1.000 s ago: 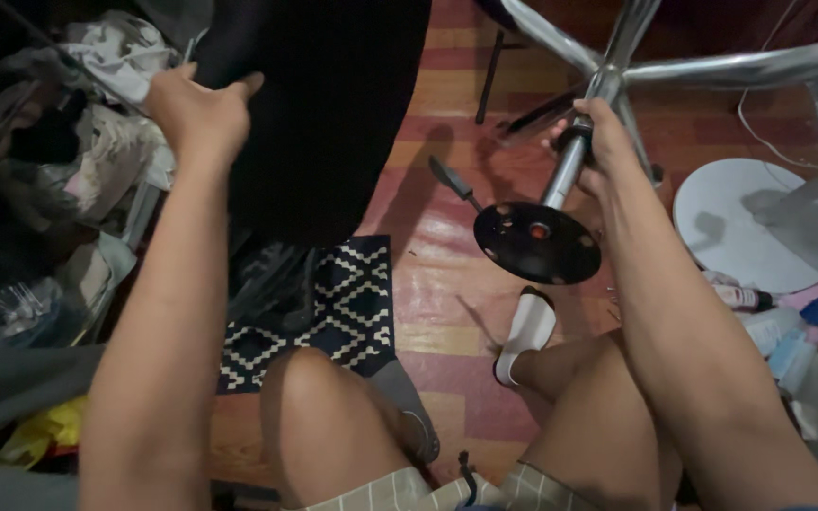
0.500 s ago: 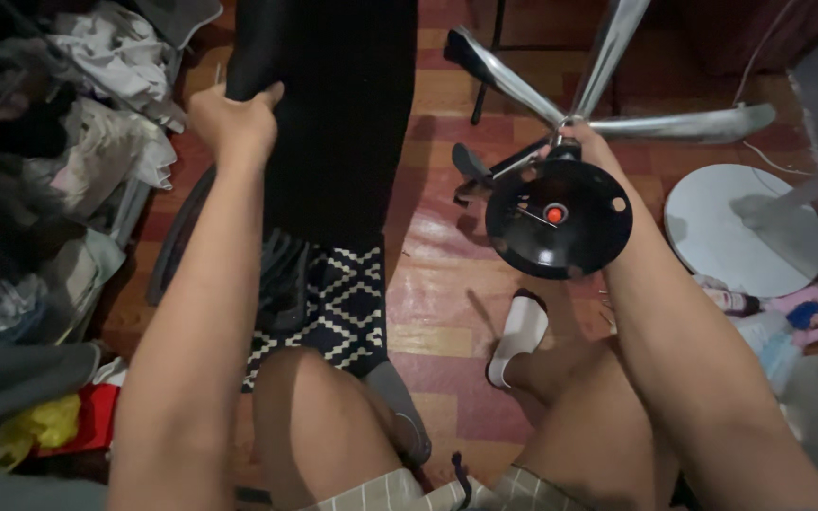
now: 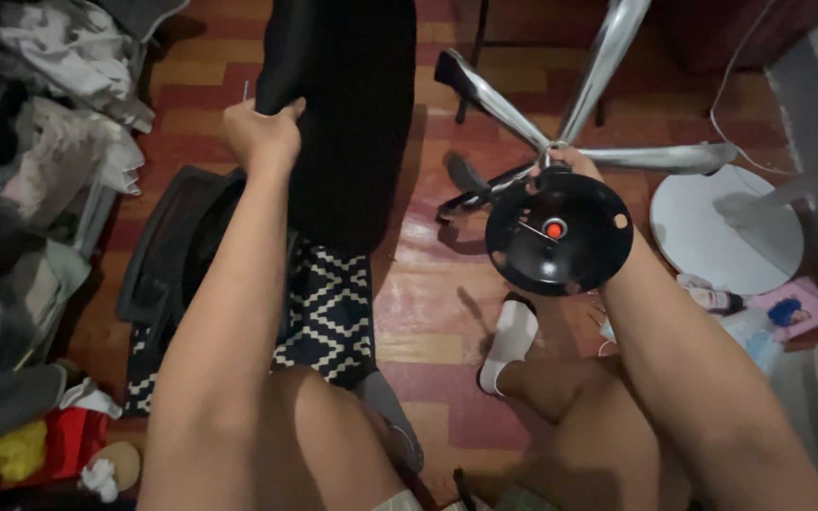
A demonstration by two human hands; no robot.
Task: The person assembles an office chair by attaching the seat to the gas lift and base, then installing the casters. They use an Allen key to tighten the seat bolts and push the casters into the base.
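Black fabric covers the one seat pad (image 3: 352, 114) that we hold upright at the top of the view. Our left hand (image 3: 262, 132) is curled tight over its left edge, fingers wrapped round the rim, thumb toward us. Our right hand (image 3: 560, 163) is mostly hidden behind the one round black plate (image 3: 559, 232); it sits at the column where the plate meets the chrome base (image 3: 598, 104), and we cannot tell how its fingers lie. The plate faces us, tilted slightly, with one orange-red button at its centre and small holes near its rim.

We count four chrome legs of the base in view: two reach up and away, one runs right, one points lower left and ends in a dark tip. The base hangs above the red-and-tan floor (image 3: 437, 284), just right of the seat pad and not touching it.

One black-and-white patterned mat (image 3: 328, 308) lies on the floor under the pad's lower edge. One dark frame (image 3: 168, 237) lies left of the mat. One white round disc (image 3: 726, 222) rests at the right, near the rightward leg. We see two socked feet: one white sock (image 3: 508, 341) below the plate, one grey sock (image 3: 385, 412) by the mat. A pile of clothes (image 3: 49, 114) fills the left side.
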